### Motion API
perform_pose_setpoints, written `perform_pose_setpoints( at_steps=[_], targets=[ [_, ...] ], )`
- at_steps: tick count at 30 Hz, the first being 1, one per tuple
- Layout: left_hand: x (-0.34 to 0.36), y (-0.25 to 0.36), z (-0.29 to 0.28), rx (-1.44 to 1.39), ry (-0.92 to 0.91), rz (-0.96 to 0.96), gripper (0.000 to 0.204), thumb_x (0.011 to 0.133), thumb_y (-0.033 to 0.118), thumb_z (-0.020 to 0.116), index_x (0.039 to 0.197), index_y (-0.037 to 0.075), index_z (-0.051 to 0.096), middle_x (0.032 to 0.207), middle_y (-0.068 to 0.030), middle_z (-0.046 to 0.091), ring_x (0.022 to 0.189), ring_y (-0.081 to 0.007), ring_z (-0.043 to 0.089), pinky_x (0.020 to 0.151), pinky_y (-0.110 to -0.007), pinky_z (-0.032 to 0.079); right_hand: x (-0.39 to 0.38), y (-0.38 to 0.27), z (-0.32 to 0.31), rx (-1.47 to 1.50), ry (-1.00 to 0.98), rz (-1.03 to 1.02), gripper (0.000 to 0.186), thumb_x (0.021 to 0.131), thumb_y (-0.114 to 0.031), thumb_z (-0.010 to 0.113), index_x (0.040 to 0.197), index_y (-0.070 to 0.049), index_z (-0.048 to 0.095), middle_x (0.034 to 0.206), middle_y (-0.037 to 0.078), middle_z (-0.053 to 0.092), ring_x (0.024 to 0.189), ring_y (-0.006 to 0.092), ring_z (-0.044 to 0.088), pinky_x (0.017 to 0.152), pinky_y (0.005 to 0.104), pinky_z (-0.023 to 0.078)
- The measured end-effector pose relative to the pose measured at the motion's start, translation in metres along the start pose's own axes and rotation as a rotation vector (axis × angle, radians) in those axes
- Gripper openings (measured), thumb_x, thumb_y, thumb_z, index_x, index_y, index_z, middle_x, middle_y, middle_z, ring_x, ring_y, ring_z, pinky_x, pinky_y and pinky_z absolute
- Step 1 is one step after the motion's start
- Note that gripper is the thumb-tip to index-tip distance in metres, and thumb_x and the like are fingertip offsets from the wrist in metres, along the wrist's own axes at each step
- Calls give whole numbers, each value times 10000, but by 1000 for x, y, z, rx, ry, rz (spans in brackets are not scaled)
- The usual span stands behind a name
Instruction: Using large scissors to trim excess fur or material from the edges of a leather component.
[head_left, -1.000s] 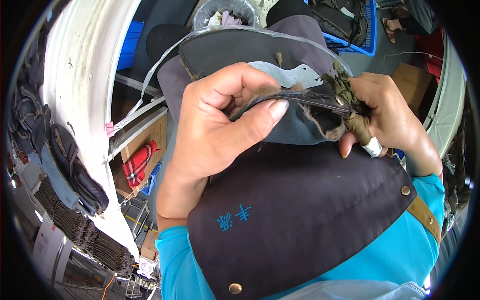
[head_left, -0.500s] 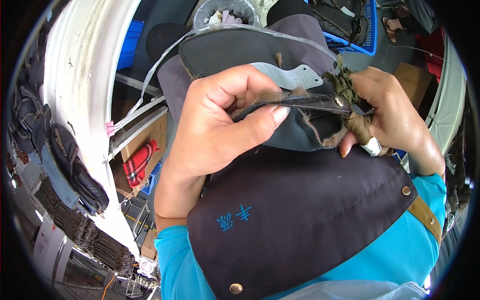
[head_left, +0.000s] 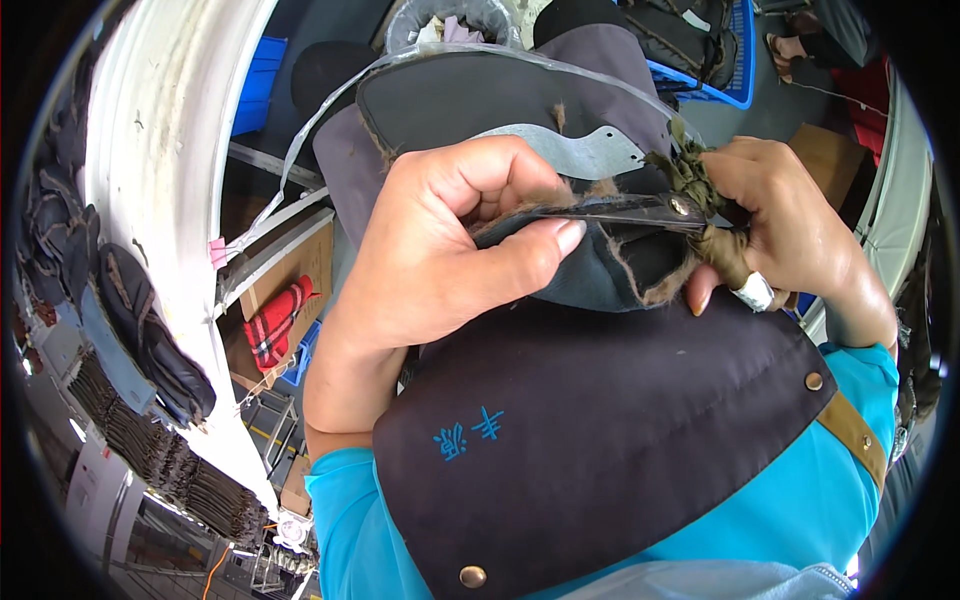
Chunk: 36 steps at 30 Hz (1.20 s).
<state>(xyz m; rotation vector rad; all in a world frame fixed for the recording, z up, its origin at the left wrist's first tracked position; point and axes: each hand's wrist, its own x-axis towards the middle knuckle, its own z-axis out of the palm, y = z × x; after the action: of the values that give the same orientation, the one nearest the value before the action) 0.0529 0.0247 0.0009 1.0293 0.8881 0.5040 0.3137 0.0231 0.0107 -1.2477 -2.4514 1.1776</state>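
My left hand (head_left: 450,235) pinches a dark fur-lined leather piece (head_left: 575,275) between thumb and bent fingers, brown fur showing along its edges. In my right hand (head_left: 780,205) is a pair of scissors (head_left: 640,208), their handles wrapped in olive cloth (head_left: 725,250). The blades point left and lie along the piece's upper edge, close to my left thumb; the tips are hidden by the piece and my fingers. Behind my hands, a pale grey strip with small holes (head_left: 570,150) lies over a dark fur-edged panel (head_left: 450,105) on my lap.
A white table edge (head_left: 150,180) runs along my left, with dark fur-edged pieces (head_left: 150,330) stacked beyond it. Ahead stand a lined waste bin (head_left: 410,25) and a blue basket (head_left: 740,60) of dark pieces. A red plaid cloth (head_left: 278,325) lies on a shelf at left.
My left thumb has slid slightly right and down along the piece. The piece and scissors have dipped a little; both hands keep their hold.
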Motion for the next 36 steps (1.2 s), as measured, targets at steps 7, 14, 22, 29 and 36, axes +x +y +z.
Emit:
perform_pose_setpoints(
  at_steps=[7,14,22,29,36],
  targets=[
    [3,2,-5,48,-35,-52,121,718,84,650,768,6,572,693,23,542,640,-26,450,591,-186,350,-2,7,-5,-51,-77,11,254,658,-201,649,780,9,574,653,155,550,614,353,489,559,375,401],
    [5,-7,-15,223,-80,343,216,699,71,732,846,-49,630,689,-41,569,617,-90,513,552,-217,388,-1,3,-4,470,-255,186,224,745,-122,666,686,49,534,546,116,534,471,122,494,431,293,369],
    [13,-33,-9,436,224,699,226,706,156,718,858,8,642,772,-68,608,708,-184,555,636,-278,417,-4,7,-3,568,-399,327,327,753,-196,723,642,18,503,515,32,539,463,37,447,390,254,334],
    [13,-33,5,321,287,678,178,694,99,722,790,8,604,640,-35,557,551,-137,467,581,-249,361,-8,5,-2,697,-374,457,356,737,-205,742,618,-1,475,505,16,513,470,25,388,385,257,291],
    [14,-16,17,40,248,517,98,737,25,671,783,-22,597,695,-39,578,602,-81,486,558,-218,385,-9,10,-1,423,-68,121,321,695,-175,742,652,26,496,508,77,480,466,102,387,430,299,336]
  ],
)
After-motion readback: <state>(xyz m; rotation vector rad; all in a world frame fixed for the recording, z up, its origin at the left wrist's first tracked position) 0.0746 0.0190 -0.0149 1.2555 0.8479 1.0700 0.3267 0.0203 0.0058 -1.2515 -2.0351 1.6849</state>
